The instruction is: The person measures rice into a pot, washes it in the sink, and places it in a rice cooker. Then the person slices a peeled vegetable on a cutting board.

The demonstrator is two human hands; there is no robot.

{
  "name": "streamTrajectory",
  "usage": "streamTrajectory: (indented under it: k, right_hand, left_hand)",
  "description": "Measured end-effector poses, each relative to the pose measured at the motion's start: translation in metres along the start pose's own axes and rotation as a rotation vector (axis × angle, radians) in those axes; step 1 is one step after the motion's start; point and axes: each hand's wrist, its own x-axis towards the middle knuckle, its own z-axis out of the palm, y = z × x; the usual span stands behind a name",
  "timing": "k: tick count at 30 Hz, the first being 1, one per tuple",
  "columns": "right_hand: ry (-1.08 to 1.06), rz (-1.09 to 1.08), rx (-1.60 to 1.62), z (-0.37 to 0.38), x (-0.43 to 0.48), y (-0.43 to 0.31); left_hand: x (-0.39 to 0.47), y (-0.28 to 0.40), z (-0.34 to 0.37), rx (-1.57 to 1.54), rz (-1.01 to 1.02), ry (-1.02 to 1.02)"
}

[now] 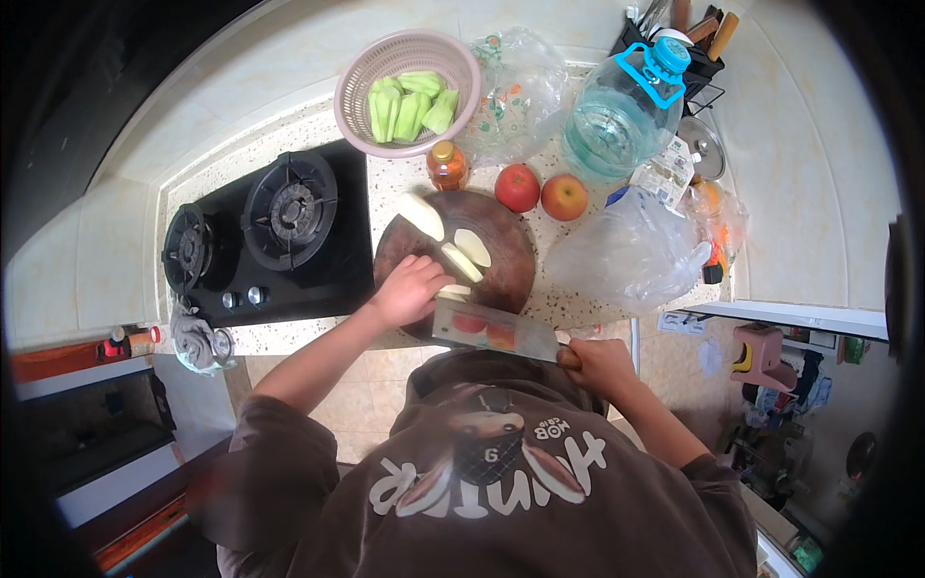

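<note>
On the round wooden chopping board [506,231] lie several pale peeled vegetable pieces. My left hand [413,290] rests at the board's left side, its fingertips on a pale vegetable piece [454,292]. Just below that piece is the broad blade of a cleaver [531,336], which reflects the red fruit. My right hand [603,367] grips its wooden handle. Farther up the board are a larger peeled piece [419,215], a slice [472,248] and a narrow strip [462,262]. The underside of the piece beneath my left fingers is hidden.
Left of the board is a black gas hob [289,289]. Behind it stand a colander [347,94] of green vegetable pieces and a small amber bottle [446,170]. Two apples [517,188], a large water jug [614,137] and a plastic bag [629,253] crowd the right side.
</note>
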Motion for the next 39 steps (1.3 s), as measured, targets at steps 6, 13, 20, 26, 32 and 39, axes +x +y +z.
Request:
streamTrajectory:
  k: [6,13,20,26,32,39]
  right_hand:
    - [0.089,0.056,0.084,0.002,-0.006,0.003]
    - [0.172,0.128,0.181,0.006,-0.004,-0.002]
    - [0.213,0.131,0.239,0.011,-0.006,0.0]
    - [0.187,0.181,0.26,0.018,-0.011,-0.001]
    - [0.162,0.192,0.269,0.019,-0.011,-0.005]
    - [0.169,0.176,0.258,0.019,-0.007,-0.01]
  left_hand:
    - [-0.007,-0.006,-0.006,-0.065,-0.035,0.075]
    - [-0.011,-0.041,-0.03,-0.027,-0.145,0.131]
    - [-0.032,-0.037,-0.041,-0.178,-0.155,0.166]
    - [-0.05,0.022,0.0,-0.086,-0.07,0.1]
    - [-0.029,0.034,0.016,0.008,-0.217,0.262]
    - [-0.008,0.03,0.017,-0.248,-0.049,0.177]
